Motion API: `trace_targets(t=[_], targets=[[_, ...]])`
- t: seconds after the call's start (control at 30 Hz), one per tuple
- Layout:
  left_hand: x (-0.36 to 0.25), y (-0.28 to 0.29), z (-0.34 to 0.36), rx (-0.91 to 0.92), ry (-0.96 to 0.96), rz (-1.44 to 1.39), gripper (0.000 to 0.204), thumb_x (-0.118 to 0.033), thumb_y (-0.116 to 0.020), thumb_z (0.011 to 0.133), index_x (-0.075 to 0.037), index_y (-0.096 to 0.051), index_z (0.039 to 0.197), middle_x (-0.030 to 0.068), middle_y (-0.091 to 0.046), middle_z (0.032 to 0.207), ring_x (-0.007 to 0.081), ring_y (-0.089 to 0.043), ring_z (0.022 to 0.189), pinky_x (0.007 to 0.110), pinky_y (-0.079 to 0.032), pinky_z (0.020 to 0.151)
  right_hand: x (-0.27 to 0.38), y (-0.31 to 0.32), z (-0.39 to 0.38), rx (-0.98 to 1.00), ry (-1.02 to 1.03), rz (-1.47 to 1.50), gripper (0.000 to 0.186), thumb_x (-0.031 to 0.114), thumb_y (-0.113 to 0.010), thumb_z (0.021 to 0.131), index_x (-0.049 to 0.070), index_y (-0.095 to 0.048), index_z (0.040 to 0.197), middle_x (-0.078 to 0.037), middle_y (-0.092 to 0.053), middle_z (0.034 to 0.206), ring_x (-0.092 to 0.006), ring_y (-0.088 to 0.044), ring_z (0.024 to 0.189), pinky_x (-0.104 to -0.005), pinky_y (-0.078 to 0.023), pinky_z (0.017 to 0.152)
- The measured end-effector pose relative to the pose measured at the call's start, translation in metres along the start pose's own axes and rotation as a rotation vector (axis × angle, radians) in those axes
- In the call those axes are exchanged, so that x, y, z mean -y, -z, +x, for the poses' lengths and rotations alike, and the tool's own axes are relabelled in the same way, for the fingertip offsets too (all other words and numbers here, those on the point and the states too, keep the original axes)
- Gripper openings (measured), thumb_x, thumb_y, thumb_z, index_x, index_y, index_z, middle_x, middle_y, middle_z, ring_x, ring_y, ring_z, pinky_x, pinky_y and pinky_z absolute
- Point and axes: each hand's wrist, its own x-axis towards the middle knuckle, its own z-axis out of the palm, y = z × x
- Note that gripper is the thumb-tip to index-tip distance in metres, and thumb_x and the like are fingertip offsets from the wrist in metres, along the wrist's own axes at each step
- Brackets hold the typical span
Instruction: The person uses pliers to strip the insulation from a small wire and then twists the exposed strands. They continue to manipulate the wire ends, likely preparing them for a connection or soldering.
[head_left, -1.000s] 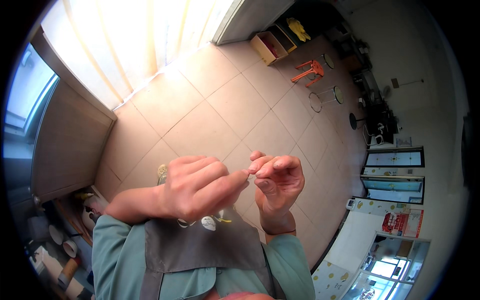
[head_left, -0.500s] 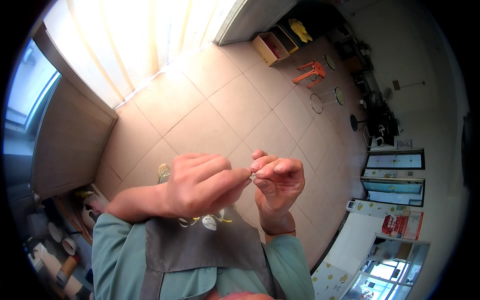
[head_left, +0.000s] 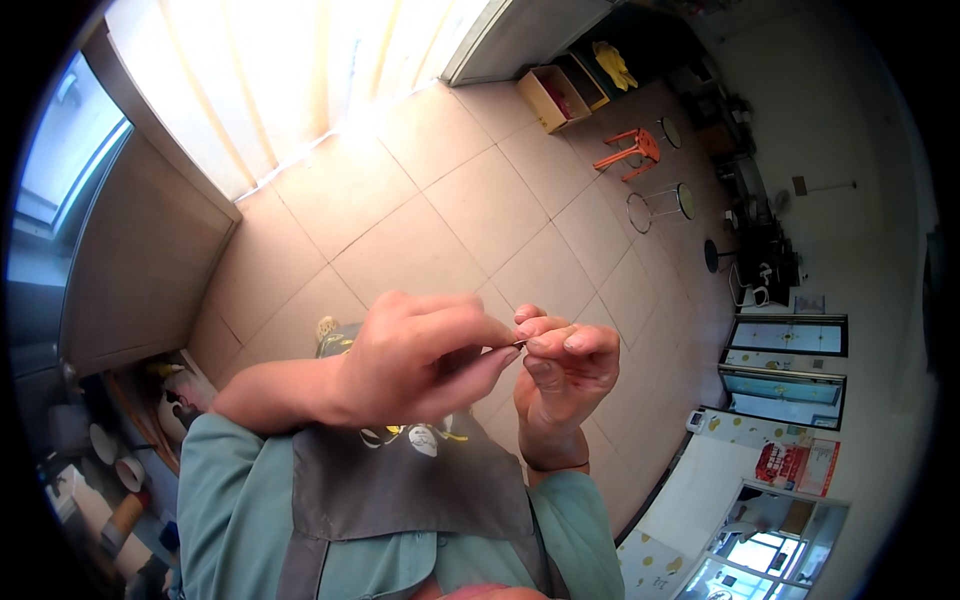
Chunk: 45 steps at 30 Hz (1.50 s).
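Two bare hands are up in front of a grey apron (head_left: 400, 490), fingertips meeting, w/ one tiny thin sliver (head_left: 521, 343) right b/w them. It's way too small to ID tbh, just a skinny line. The left hand (head_left: 405, 350) comes in back side up, thumb & index pinching one end of the sliver at the tips, w/ a dark gap b/w those two fingers further back. Rest of the left fingers are mostly hidden, so can't tell abt those. The right hand (head_left: 575, 370) has its palm turned toward the left one, thumb & index pressed together around the other end, other fingers loosely bent alongside. Thin dark band (head_left: 560, 467) just below that hand.

Apron has a white/yellow print & sits over a green shirt (head_left: 235, 485). A shoe tip (head_left: 327, 327) pokes out past the left forearm (head_left: 280, 395).

Bg stuff: big pale floor tiles (head_left: 400, 240), super bright curtain (head_left: 280, 90) up top left, brown panel (head_left: 145, 270) at left. Towards top right there's a cardboard box (head_left: 555, 98) w/ yellow cloth (head_left: 613, 65) nearby, then an orange stool (head_left: 640, 148) & a round-topped stool (head_left: 685, 201). Red poster (head_left: 782, 464) on the right side wall, bluish windows (head_left: 790, 335) near it. Lower left is dim clutter (head_left: 125, 490), mostly too dark to sort out.
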Motion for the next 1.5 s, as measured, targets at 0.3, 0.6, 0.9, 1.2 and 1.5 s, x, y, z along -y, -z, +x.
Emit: trace_targets(t=[0.3, 0.6, 0.9, 1.2, 1.5], targets=[[-0.003, 0.001, 0.0, 0.016, 0.054, -0.082, 0.008, 0.004, -0.073, 0.086, 0.0, -0.073, 0.093, 0.0067, -0.061, 0.067, 0.0138, -0.058, 0.052, 0.029, -0.041, 0.047, 0.002, 0.001, -0.003, 0.008, 0.007, -0.009, 0.028, -0.004, -0.072, 0.095, 0.007, -0.054, 0.113, -0.014, -0.078, 0.098, -0.0273, -0.075, 0.102, -0.0527, -0.053, 0.102], [-0.006, 0.001, 0.001, 0.015, 0.043, -0.037, 0.009, 0.005, -0.074, 0.083, 0.0, -0.073, 0.091, 0.006, -0.061, 0.066, 0.0134, -0.058, 0.051, 0.029, -0.04, 0.046, 0.004, 0.0, -0.005, 0.019, -0.019, 0.041, 0.029, -0.006, -0.072, 0.094, 0.006, -0.054, 0.114, -0.015, -0.078, 0.1, -0.0282, -0.074, 0.105, -0.0531, -0.052, 0.101], [-0.006, 0.0, -0.002, 0.001, 0.05, -0.029, 0.009, 0.004, -0.076, 0.083, -0.001, -0.073, 0.09, 0.0061, -0.061, 0.065, 0.0132, -0.056, 0.051, 0.029, -0.039, 0.046, 0.006, 0.001, -0.005, 0.039, -0.05, 0.06, 0.031, -0.008, -0.071, 0.094, 0.006, -0.054, 0.116, -0.018, -0.077, 0.103, -0.0296, -0.074, 0.107, -0.0537, -0.053, 0.101], [-0.006, 0.001, -0.002, 0.001, 0.04, -0.013, 0.011, 0.005, -0.076, 0.082, 0.0, -0.072, 0.091, 0.0067, -0.06, 0.065, 0.0138, -0.056, 0.051, 0.029, -0.038, 0.045, 0.011, -0.005, -0.003, -0.001, -0.123, 0.039, 0.03, -0.004, -0.073, 0.093, 0.01, -0.056, 0.114, -0.011, -0.078, 0.098, -0.0265, -0.075, 0.103, -0.0543, -0.05, 0.099], [-0.007, 0.003, -0.003, 0.003, 0.026, 0.019, 0.012, 0.006, -0.076, 0.081, 0.0, -0.072, 0.09, 0.0073, -0.061, 0.065, 0.0144, -0.056, 0.051, 0.029, -0.038, 0.045, 0.005, -0.001, -0.003, 0.053, -0.069, 0.105, 0.031, -0.011, -0.069, 0.094, 0.005, -0.054, 0.116, -0.02, -0.077, 0.103, -0.0306, -0.076, 0.103, -0.0546, -0.053, 0.096]])
